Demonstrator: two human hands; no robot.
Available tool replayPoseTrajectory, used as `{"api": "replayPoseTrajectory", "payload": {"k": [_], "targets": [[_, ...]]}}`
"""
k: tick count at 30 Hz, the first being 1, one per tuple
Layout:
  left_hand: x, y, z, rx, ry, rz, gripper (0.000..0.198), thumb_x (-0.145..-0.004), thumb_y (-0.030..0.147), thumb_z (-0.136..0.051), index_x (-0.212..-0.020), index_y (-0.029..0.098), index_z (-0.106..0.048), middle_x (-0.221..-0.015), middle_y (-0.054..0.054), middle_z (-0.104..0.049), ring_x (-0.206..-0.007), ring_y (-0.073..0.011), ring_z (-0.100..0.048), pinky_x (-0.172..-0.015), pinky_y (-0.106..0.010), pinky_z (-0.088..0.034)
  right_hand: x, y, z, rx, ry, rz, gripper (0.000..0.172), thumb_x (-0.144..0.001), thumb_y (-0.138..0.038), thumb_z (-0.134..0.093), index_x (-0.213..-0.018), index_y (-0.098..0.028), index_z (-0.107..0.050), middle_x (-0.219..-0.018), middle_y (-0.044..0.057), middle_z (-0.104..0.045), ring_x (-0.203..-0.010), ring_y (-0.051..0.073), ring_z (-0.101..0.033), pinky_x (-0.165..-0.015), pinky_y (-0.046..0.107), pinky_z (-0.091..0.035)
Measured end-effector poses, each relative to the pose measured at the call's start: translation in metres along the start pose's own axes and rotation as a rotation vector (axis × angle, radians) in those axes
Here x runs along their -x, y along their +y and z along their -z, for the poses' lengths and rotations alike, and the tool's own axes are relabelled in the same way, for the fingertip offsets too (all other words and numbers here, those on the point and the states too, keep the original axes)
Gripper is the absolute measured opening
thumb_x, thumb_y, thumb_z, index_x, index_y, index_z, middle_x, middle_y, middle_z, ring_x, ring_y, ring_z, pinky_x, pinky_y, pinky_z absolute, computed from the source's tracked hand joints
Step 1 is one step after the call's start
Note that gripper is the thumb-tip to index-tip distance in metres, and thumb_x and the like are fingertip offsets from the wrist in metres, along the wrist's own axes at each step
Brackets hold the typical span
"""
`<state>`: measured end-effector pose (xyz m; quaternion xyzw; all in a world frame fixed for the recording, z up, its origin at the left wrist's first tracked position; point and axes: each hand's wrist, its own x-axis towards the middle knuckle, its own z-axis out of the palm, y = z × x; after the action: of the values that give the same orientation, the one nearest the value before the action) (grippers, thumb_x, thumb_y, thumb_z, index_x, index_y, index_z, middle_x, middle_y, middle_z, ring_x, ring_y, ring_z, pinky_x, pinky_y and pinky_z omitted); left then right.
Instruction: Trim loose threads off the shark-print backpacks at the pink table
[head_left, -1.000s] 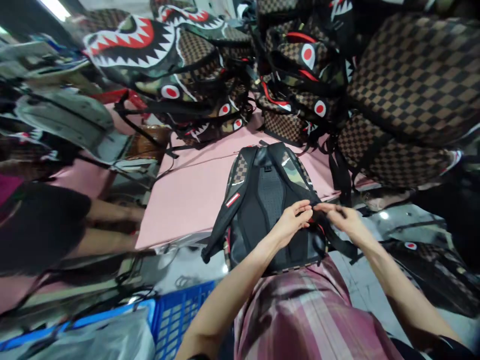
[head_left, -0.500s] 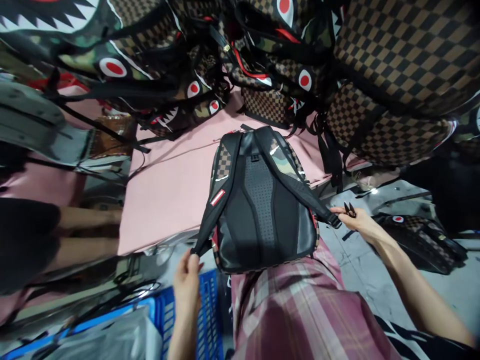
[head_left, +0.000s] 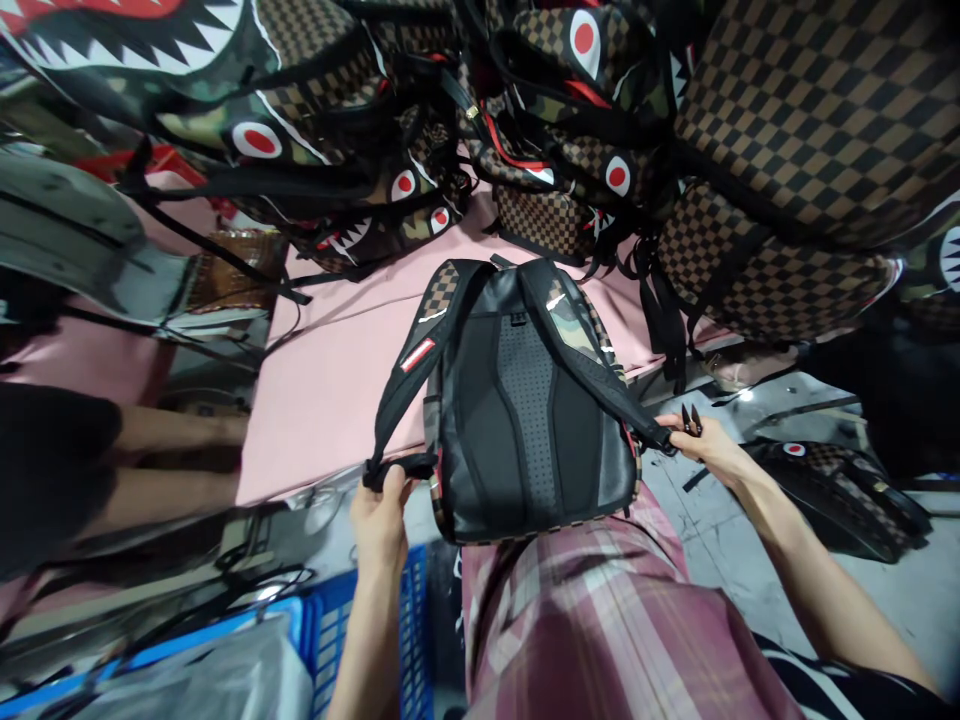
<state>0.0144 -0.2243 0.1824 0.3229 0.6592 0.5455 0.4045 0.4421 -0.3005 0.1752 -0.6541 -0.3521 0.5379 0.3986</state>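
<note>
A black backpack (head_left: 531, 420) with brown checkered and camouflage trim lies back side up, its lower end at my plaid-covered lap and its top on the pink table. My left hand (head_left: 384, 505) pinches the lower end of the left shoulder strap (head_left: 397, 385), which bows outward from the bag. On the other side, my right hand (head_left: 699, 448) grips the lower end of the right strap (head_left: 600, 385) near its buckle; a small dark pointed object (head_left: 691, 420) sticks up from its fingers.
Checkered and camouflage bags (head_left: 585, 110) hang above the pink table (head_left: 337, 380). Blue baskets (head_left: 330, 640) stand at lower left. Another bag (head_left: 832, 490) rests on the floor at right. A person's bare legs (head_left: 172, 470) show at left.
My left hand has moved slightly up, and the left strap now bends away from the backpack, its webbing showing between hand and bag. My right hand keeps its hold. The view has shifted slightly.
</note>
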Motion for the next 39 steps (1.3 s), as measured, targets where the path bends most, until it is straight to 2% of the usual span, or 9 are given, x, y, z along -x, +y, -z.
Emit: {"api": "replayPoseTrajectory", "payload": {"k": [2, 5, 7, 10, 13, 16, 29, 35, 39], "targets": [[0.001, 0.009, 0.006, -0.159, 0.160, -0.126, 0.055, -0.065, 0.039, -0.069, -0.111, 0.014, -0.052, -0.113, -0.010, -0.056, -0.099, -0.0226, -0.057, -0.086, -0.038, -0.047, -0.005, -0.009, 0.002, 0.061, 0.014, 0.052, 0.048, -0.067, -0.042, -0.065, -0.104, -0.012, -0.064, -0.073, 0.003, -0.065, -0.046, 0.007, -0.037, -0.042, 0.022, -0.026], [0.015, 0.030, -0.007, -0.412, 0.446, -0.631, 0.061, -0.068, 0.031, -0.070, -0.122, 0.015, -0.047, -0.125, -0.013, -0.048, -0.114, -0.0247, -0.047, -0.095, -0.040, -0.039, -0.022, -0.027, -0.003, 0.131, 0.085, 0.190, 0.047, -0.071, -0.046, -0.062, -0.105, -0.014, -0.063, -0.094, 0.008, -0.068, -0.069, 0.014, -0.056, -0.060, 0.025, -0.042], [0.032, 0.041, -0.039, -0.559, 0.264, -0.930, 0.032, -0.075, 0.026, -0.066, -0.105, 0.017, -0.060, -0.105, -0.008, -0.060, -0.106, -0.0227, -0.052, -0.095, -0.040, -0.037, -0.038, -0.037, -0.012, 0.167, 0.073, 0.239, 0.042, -0.070, -0.046, -0.063, -0.098, -0.014, -0.065, -0.094, 0.007, -0.067, -0.080, 0.017, -0.058, -0.071, 0.028, -0.043], [0.058, 0.044, -0.114, -0.643, -0.404, -0.946, 0.011, -0.083, 0.027, -0.059, -0.083, 0.021, -0.067, -0.083, -0.002, -0.066, -0.086, -0.0173, -0.058, -0.085, -0.036, -0.040, -0.058, -0.040, -0.026, 0.186, -0.006, 0.203, 0.036, -0.067, -0.046, -0.065, -0.080, -0.013, -0.065, -0.077, 0.004, -0.065, -0.070, 0.015, -0.056, -0.066, 0.027, -0.041], [0.071, 0.032, -0.187, -0.709, -0.633, -0.980, 0.015, -0.084, 0.030, -0.057, -0.091, 0.023, -0.068, -0.089, -0.002, -0.067, -0.087, -0.0178, -0.056, -0.082, -0.037, -0.035, -0.067, -0.038, -0.036, 0.127, -0.009, 0.133, 0.037, -0.061, -0.047, -0.069, -0.070, -0.013, -0.060, -0.063, 0.000, -0.057, -0.058, 0.012, -0.049, -0.058, 0.026, -0.037], [0.072, 0.019, -0.226, -0.823, -0.727, -1.074, 0.019, -0.086, 0.027, -0.054, -0.099, 0.020, -0.066, -0.093, -0.004, -0.065, -0.087, -0.0186, -0.053, -0.078, -0.036, -0.034, -0.066, -0.036, -0.038, 0.041, 0.011, 0.106, 0.039, -0.057, -0.049, -0.071, -0.069, -0.013, -0.060, -0.062, 0.000, -0.056, -0.057, 0.012, -0.048, -0.056, 0.025, -0.036], [0.074, 0.042, -0.256, -1.274, -1.123, -1.386, 0.017, -0.085, 0.008, -0.044, -0.081, 0.010, -0.061, -0.083, -0.010, -0.057, -0.086, -0.0246, -0.050, -0.066, -0.034, -0.040, -0.075, -0.013, -0.034, 0.090, -0.010, 0.124, 0.031, -0.067, -0.045, -0.063, -0.064, -0.014, -0.059, -0.060, -0.001, -0.053, -0.059, 0.013, -0.046, -0.056, 0.025, -0.034], [0.059, 0.036, -0.255, -1.148, -1.101, -1.155, 0.014, -0.087, 0.016, -0.042, -0.085, 0.015, -0.055, -0.091, -0.007, -0.054, -0.088, -0.0199, -0.047, -0.073, -0.030, -0.045, -0.072, -0.014, -0.033, 0.096, -0.023, 0.133, 0.035, -0.068, -0.050, -0.060, -0.071, -0.015, -0.062, -0.065, 0.001, -0.060, -0.063, 0.016, -0.053, -0.059, 0.027, -0.040], [0.056, 0.028, -0.253, -1.039, -1.101, -1.095, 0.012, -0.085, 0.013, -0.041, -0.084, 0.015, -0.053, -0.092, -0.007, -0.053, -0.090, -0.0199, -0.046, -0.080, -0.032, -0.045, -0.063, -0.016, -0.022, 0.458, 0.114, 0.300, 0.042, -0.077, -0.047, -0.057, -0.109, -0.019, -0.058, -0.096, 0.006, -0.066, -0.085, 0.022, -0.061, -0.071, 0.030, -0.044]]}}
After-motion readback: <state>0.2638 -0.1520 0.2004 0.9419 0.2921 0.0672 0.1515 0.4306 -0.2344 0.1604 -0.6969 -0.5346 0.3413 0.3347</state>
